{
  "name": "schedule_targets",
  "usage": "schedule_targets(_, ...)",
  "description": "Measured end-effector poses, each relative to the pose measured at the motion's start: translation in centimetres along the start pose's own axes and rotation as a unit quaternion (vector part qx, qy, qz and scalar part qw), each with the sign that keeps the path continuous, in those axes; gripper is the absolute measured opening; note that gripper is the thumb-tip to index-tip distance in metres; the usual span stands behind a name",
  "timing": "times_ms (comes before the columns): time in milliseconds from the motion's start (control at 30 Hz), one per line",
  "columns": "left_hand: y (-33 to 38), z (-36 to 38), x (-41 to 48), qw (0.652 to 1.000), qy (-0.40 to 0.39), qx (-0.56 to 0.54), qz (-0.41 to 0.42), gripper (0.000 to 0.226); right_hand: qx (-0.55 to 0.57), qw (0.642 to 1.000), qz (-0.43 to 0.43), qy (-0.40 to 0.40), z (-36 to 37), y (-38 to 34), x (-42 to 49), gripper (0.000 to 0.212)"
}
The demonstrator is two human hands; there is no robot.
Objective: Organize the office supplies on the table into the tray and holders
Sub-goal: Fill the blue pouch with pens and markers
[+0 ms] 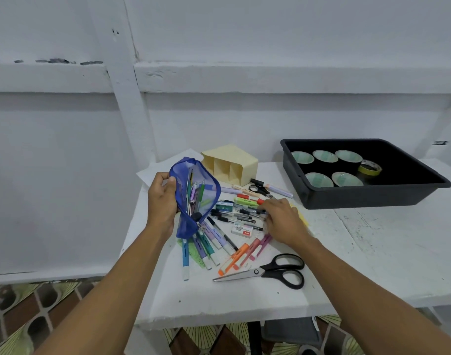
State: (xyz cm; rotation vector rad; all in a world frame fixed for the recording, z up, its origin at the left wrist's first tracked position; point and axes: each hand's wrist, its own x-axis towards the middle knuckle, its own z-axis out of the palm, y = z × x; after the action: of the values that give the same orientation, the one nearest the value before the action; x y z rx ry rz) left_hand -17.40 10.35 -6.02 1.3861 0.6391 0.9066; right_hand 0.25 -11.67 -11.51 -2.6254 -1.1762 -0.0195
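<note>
The left hand (pixel 161 198) grips one edge of an open blue mesh zip pouch (pixel 197 193), fingers curled round it. The pouch is held tilted above the white table (pixel 372 252) with pens and markers visible inside. The right hand (pixel 283 219) lies palm down on a heap of black ballpoint pens (pixel 234 216), fingertips bent onto them; whether it pinches one cannot be told. Pastel highlighters (pixel 206 248) fan out below the pouch, with an orange highlighter (pixel 232 261) and large black-handled scissors (pixel 270 271) nearer the table's front edge. A cream three-compartment plastic holder (pixel 230 165) lies behind the pouch. To the right, a black plastic tray (pixel 360 198) holds five dark tape rolls (pixel 324 156) and one yellow tape roll (pixel 369 167).
</note>
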Motion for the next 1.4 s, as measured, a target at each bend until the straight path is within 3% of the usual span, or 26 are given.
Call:
schedule_targets(133,0.1,0.1,0.4,1.000,0.006,0.005,0.001,0.021,0.012,0.999,0.009,-0.037,0.2,0.8,0.4,0.047)
schedule_targets(300,0.0,0.0,0.4,1.000,-0.004,0.003,-0.007,0.021,0.078,0.997,0.012,0.017,0.0,2.3,0.1,0.038)
schedule_targets(633,-0.4,0.0,0.9,1.000,-0.003,0.004,-0.021,0.018,0.051,0.996,0.002,0.067,0.2,2.0,0.4,0.033)
schedule_targets(900,-0.1,-1.6,1.0,1.000,0.012,0.008,-0.008,0.019,0.083,0.989,-0.119,-0.016,0.1,-4.9,1.1,0.011)
schedule_targets(1033,-0.1,-2.9,1.2,1.000,0.016,0.005,0.004,0.017,0.039,0.984,-0.144,-0.099,0.9,-8.0,0.7,0.034)
schedule_targets(1267,-0.1,-4.4,1.0,1.000,0.020,0.002,0.011,0.020,0.047,0.993,-0.085,-0.073,1.7,-8.4,0.9,0.025)
schedule_targets(1400,-0.6,-4.8,0.9,1.000,0.017,0.008,0.010,0.018,0.100,0.984,-0.130,-0.068,1.9,-9.5,0.7,0.014)
